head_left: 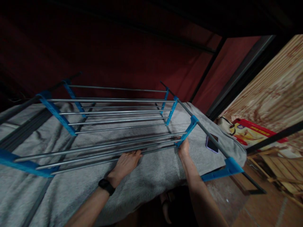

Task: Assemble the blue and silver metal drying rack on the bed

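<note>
A shoe rack (118, 120) of grey metal rods and blue plastic brackets lies across a grey blanket (151, 176). My left hand (127, 163), with a black band on its wrist, is closed over the lowest near rod (99, 161); its fingertips are partly hidden behind the rod. At the right end of the same tier, my right hand (183, 148) grips the lower end of a blue bracket (190, 128), where the rods meet it. Another blue bracket (233, 168) on the side pole juts past the blanket's right edge, above the floor.
A phone (212, 143) lies on the blanket beneath the right side pole. Farther right are a red and yellow box (257, 132) and a wooden slatted piece (281, 170) near the tiled floor. A dark red wall (118, 56) stands behind the rack, and dark frame bars rise at right.
</note>
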Demonstrator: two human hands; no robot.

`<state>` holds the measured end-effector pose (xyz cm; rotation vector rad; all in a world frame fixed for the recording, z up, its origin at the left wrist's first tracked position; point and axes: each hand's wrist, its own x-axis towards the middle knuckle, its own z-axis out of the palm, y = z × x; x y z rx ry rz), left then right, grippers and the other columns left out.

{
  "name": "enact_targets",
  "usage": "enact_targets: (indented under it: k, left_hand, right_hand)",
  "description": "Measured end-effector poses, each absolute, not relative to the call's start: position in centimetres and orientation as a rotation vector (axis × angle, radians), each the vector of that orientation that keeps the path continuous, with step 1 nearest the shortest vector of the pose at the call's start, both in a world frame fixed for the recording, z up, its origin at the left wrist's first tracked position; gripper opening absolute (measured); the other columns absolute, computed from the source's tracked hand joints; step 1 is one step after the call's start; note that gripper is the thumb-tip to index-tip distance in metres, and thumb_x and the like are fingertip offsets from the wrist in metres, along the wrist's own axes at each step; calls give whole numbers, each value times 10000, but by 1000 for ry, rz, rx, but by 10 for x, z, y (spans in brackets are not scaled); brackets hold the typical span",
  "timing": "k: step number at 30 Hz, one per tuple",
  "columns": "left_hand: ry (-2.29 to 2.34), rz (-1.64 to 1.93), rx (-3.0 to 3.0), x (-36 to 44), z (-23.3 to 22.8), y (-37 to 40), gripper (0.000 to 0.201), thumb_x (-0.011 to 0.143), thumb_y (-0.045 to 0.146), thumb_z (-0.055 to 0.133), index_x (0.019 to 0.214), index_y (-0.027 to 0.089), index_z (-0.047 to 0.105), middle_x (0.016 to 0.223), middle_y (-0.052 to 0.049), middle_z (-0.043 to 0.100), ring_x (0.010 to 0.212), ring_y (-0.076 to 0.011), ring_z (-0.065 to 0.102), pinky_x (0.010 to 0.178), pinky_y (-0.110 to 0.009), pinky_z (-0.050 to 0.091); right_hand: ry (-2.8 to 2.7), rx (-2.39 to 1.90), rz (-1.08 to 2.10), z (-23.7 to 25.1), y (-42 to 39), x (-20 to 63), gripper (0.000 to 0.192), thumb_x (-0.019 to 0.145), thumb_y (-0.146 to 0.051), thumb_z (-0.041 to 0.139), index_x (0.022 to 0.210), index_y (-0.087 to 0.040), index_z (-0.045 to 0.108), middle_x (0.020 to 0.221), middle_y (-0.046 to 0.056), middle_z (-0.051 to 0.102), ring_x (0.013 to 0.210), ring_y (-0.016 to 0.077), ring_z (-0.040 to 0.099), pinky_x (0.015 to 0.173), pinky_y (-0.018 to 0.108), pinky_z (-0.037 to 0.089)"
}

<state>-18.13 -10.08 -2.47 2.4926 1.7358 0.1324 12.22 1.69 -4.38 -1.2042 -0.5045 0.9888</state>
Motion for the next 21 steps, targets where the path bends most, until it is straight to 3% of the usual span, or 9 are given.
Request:
enact_targets:
  k: [9,21]
  left_hand:
    - [1743,119,2480,-182,-23,-100,355,1097,296,321,1160,165,644,970,-113,784,956,-287,748,794,-377,515]
    - [1752,74,2420,-182,-15,-98,387,1103,333,302,1191,177,646,1004,-111,795,991,-287,752,808,-365,510]
  right_hand:
    - [-537,-1193,981,-52,18,122,325,922,-498,540,725,-241,546,590,-56,589,502,115,553,521,237,476]
    - [-527,-1187,969,-50,14,119,249,911,-389,506,730,-225,552,566,-51,573,543,131,522,583,263,454]
